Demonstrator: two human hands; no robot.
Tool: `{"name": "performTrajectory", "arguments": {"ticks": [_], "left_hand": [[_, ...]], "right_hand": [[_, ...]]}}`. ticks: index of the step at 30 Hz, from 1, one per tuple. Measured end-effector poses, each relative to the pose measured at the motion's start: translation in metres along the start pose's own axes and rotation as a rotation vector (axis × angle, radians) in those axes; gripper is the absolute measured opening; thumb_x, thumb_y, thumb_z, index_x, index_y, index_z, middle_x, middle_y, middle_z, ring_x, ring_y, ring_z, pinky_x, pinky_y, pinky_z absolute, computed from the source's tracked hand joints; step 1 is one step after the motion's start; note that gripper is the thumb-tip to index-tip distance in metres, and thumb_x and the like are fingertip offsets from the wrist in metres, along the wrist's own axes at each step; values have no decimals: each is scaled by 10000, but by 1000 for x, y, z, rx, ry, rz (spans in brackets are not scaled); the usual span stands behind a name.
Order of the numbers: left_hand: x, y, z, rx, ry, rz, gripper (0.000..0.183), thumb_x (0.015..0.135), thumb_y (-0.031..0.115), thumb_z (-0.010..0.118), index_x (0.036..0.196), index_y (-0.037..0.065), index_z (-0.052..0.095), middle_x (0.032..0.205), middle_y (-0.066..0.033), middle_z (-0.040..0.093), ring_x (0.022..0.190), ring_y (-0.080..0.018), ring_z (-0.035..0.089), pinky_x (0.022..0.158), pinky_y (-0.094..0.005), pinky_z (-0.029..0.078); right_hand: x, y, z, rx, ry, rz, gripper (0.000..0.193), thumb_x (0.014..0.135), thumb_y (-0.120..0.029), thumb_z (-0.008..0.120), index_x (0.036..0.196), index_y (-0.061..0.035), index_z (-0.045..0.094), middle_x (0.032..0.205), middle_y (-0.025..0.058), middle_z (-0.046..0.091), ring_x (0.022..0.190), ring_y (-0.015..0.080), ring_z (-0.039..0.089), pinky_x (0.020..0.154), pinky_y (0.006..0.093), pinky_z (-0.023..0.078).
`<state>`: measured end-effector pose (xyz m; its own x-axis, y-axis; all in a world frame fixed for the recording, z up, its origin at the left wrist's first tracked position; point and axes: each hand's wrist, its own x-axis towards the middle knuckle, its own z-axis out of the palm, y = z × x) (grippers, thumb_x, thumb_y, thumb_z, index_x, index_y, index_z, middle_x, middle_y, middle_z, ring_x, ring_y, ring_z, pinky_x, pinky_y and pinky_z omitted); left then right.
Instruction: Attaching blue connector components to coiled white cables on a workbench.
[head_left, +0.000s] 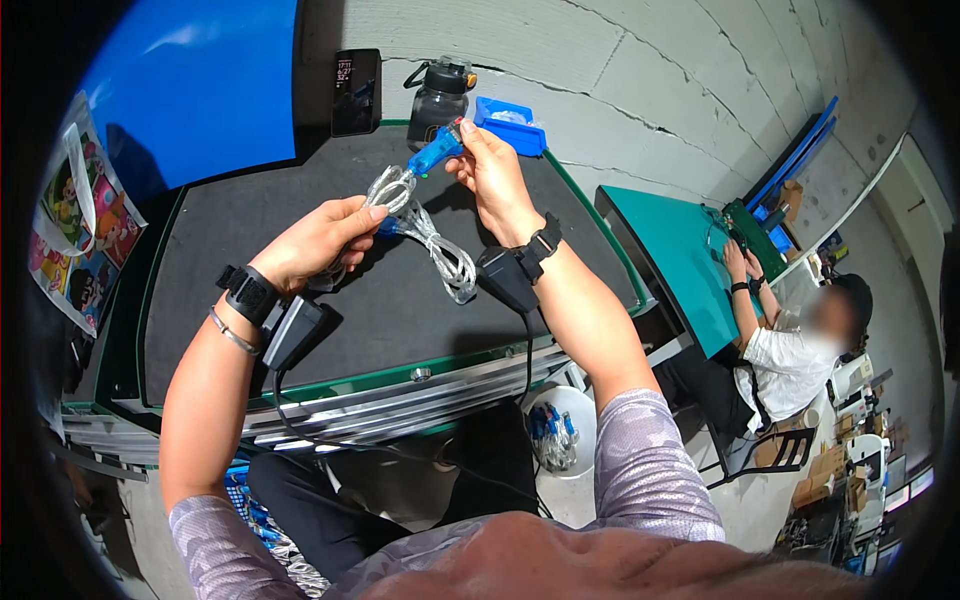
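Over the dark work surface (390,320), I hold a coiled, see-through silver cable (440,250) with a blue connector (432,153) at its upper end. My right hand (490,180) pinches that connector near its tip, where a small red spot shows beside the thumb. Lower and to the left, my left hand (325,238) grips the cable's bundled loops between thumb and fingers. The rest of the coil hangs down to the right between my hands. A second blue part shows just right of the left thumb. Each wrist wears a black strap with a small box and a lead.
Along the back stand a phone (356,95), a dark bottle (440,100) and a blue tray (510,125). A white bucket (588,425) of blue-ended cables sits below the table edge. At right, a person (800,350) works at a green table (665,255).
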<state>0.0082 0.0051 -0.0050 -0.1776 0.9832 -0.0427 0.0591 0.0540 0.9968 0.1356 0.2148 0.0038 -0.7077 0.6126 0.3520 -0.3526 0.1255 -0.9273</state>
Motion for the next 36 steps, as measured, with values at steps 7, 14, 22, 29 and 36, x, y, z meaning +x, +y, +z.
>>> {"name": "performTrajectory", "arguments": {"ticks": [7,14,22,29,36], "left_hand": [[-2,0,-1,24,-38,13,288,1006,344,531,838,118,466,715,63,369,610,-47,327,548,-200,332],[-2,-3,-4,-5,-10,-3,285,1008,338,525,842,113,471,709,63,376,605,-50,340,541,-205,341],[0,-3,-6,-3,66,-6,288,1006,342,528,841,119,454,709,49,388,603,-55,365,547,-205,363],[0,-3,-6,-49,70,-4,278,1010,341,520,869,109,464,704,48,391,589,-54,392,548,-209,391],[2,-5,-7,-78,81,-4,301,993,366,550,845,118,469,689,55,422,568,-46,404,538,-215,398]], "right_hand": [[4,3,-5,53,66,-38,298,1005,-358,518,936,-77,589,778,8,586,581,62,546,480,189,394],[14,-15,-35,98,216,-88,318,1009,-374,507,1057,-71,589,943,33,644,754,110,616,644,240,441],[-1,-13,-15,203,-29,61,338,994,-361,544,1034,-46,660,969,33,661,814,87,584,736,233,467],[-1,-14,-14,235,-97,86,268,985,-344,567,1065,-106,659,1000,11,674,804,67,590,762,257,489],[-2,-11,-10,185,-129,58,321,980,-390,564,1023,-85,655,949,-3,660,826,74,583,769,257,469]]}}
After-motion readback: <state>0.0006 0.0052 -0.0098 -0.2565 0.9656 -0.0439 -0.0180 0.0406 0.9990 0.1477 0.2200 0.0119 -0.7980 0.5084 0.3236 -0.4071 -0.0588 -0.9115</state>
